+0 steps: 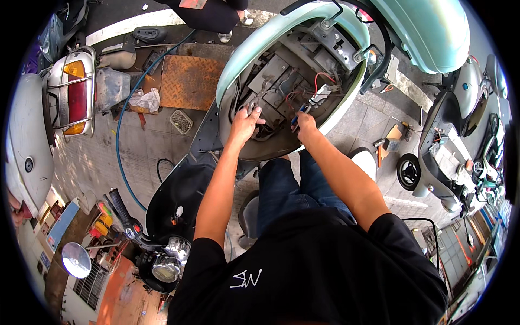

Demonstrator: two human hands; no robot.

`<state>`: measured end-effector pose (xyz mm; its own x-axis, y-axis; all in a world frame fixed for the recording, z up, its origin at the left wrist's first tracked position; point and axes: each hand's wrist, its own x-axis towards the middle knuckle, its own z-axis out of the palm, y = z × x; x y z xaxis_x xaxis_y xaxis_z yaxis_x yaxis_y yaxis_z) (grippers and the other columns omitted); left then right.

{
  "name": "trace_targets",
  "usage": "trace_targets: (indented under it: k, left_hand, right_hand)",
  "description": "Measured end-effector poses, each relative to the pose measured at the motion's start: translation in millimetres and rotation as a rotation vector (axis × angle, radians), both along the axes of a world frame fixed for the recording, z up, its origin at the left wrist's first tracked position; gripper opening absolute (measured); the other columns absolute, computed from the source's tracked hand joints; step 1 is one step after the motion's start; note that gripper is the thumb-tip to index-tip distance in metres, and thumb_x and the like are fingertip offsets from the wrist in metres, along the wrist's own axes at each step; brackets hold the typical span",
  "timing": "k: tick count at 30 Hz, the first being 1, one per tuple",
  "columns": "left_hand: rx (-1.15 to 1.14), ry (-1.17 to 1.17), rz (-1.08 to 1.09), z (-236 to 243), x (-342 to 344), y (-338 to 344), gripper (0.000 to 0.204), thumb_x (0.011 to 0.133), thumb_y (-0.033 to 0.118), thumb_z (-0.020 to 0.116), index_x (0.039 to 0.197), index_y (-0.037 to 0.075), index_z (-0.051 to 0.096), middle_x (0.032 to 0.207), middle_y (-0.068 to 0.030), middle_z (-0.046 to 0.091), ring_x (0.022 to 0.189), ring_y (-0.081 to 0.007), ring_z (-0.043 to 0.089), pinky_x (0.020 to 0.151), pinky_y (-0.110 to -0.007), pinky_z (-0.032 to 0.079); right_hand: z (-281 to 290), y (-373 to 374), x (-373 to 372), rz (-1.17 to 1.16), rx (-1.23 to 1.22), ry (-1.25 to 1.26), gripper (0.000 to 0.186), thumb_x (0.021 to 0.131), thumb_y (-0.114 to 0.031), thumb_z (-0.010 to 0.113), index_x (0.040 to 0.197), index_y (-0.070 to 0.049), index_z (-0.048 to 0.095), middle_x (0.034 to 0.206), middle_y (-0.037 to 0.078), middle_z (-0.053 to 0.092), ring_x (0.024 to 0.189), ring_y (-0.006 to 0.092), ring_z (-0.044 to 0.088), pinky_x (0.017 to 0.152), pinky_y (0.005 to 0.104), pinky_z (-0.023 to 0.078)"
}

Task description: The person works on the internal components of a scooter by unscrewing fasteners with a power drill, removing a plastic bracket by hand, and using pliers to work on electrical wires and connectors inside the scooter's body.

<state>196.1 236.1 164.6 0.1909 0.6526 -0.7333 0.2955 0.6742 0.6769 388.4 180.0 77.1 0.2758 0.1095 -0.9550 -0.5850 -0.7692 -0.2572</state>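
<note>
Both my hands reach into the open body of a mint-green scooter (230, 67), among its wiring. My left hand (245, 127) is at the left side of the cavity, fingers curled together beside grey cables (266, 100); what lies between them is too small to make out. On the right, my right hand (307, 129) is closed around a blue-handled tool (295, 122), which looks like pliers; its working end is partly hidden. Just beyond the tool, red wires (318, 78) run to a white piece (322, 92). Grey rectangular blocks (269, 73) sit deeper in the cavity.
A mint-green scooter part (428, 32) stands at the upper right. A rusty metal plate (190, 81), a blue hose (120, 130) and a small tray of parts (181, 122) lie at left. Other scooters (441, 146) stand right; another person (208, 16) is beyond.
</note>
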Motion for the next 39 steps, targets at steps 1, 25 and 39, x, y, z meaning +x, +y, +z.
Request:
trace_targets:
  k: [1, 25, 39]
  left_hand:
    - [-0.012, -0.006, -0.014, -4, 0, -1, 0.047, 0.094, 0.037, 0.054, 0.122, 0.000, 0.051, 0.110, -0.0142, 0.063, 0.083, -0.0194, 0.068, 0.079, -0.032, 0.046]
    - [0.209, 0.096, -0.385, -71, 34, 75, 0.044, 0.093, 0.040, 0.054, 0.106, -0.002, 0.055, 0.081, -0.0107, 0.066, 0.078, -0.0188, 0.068, 0.068, -0.031, 0.046]
    - [0.238, 0.363, -0.460, -91, 95, 67, 0.031, 0.091, 0.028, 0.053, 0.105, 0.001, 0.058, 0.094, -0.0247, 0.063, 0.094, -0.0408, 0.060, 0.079, -0.048, 0.047]
  right_hand:
    - [3, 1, -4, -0.005, 0.014, 0.002, 0.015, 0.087, -0.020, 0.056, 0.093, -0.006, 0.054, 0.076, 0.006, 0.052, 0.066, 0.0198, 0.052, 0.052, 0.0344, 0.044]
    - [86, 28, -5, 0.176, 0.301, -0.109, 0.016, 0.085, -0.018, 0.053, 0.088, -0.004, 0.058, 0.073, 0.001, 0.053, 0.065, 0.0107, 0.047, 0.061, 0.0262, 0.039]
    - [43, 31, 8, 0.132, 0.366, -0.287, 0.018, 0.080, -0.012, 0.056, 0.096, -0.003, 0.057, 0.077, 0.002, 0.057, 0.067, 0.0132, 0.052, 0.063, 0.0285, 0.042]
